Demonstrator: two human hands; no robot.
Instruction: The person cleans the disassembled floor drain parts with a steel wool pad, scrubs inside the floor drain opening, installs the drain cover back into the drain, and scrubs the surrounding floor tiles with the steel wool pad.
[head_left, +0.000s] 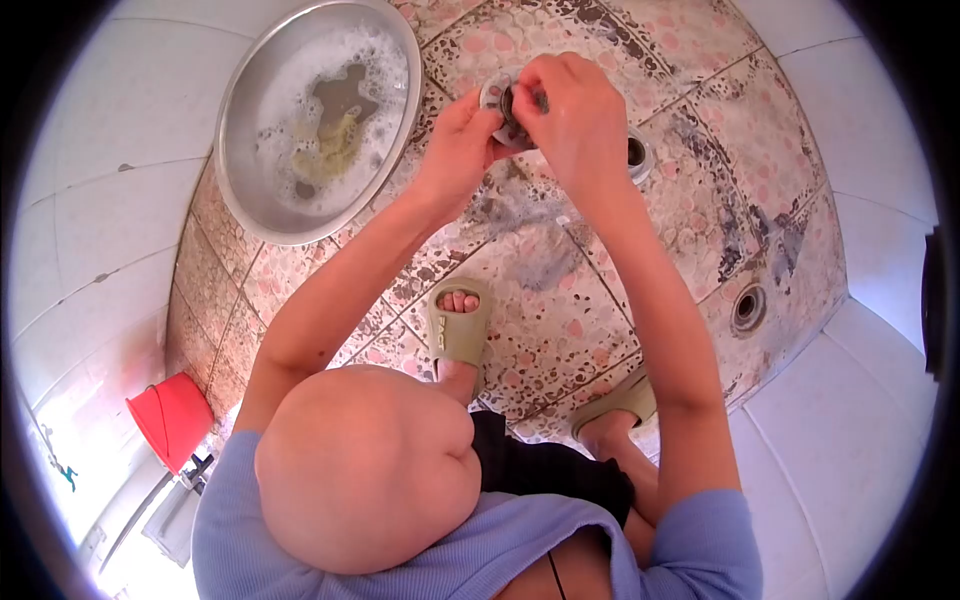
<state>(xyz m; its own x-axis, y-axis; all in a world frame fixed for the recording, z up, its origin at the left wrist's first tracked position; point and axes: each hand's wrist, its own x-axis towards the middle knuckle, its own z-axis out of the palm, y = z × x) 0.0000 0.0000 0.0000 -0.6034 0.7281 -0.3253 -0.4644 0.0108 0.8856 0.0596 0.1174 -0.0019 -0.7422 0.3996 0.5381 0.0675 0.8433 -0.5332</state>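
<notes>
"Round grey metal fitting with a holed rim (495, 98): state its location."

"It is raised between both hands, above the patterned tile floor (590, 250) and just beside the wide silver metal basin (241, 150). A dark round section shows at its centre; whether that section is a separate part cannot be told."

"State the condition of the left hand."

"The left hand (462, 138) grasps the fitting by its edge. The thumb lies against the near side; the remaining fingers pass underneath and are partly hidden."

"And the right hand?"

"The right hand (573, 108) has its fingers bent over the fitting, with thumb and forefinger closed at the dark centre. The exact contact of the fingertips is covered."

"List the basin contents."

"White suds (275, 118) float on cloudy liquid. A yellowish-green mass (332, 150) lies among them; its material cannot be identified."

"List the floor items."

"A pale-rimmed round opening (645, 162) is near the right wrist, partly behind it. A second round drain opening with a metal ring (748, 308) is set in the tiles farther to the right. Olive-green slide sandals (463, 335) are on the person's feet, below the hands in view. A red bucket (172, 420) is at lower left, well apart from the fitting."
</notes>
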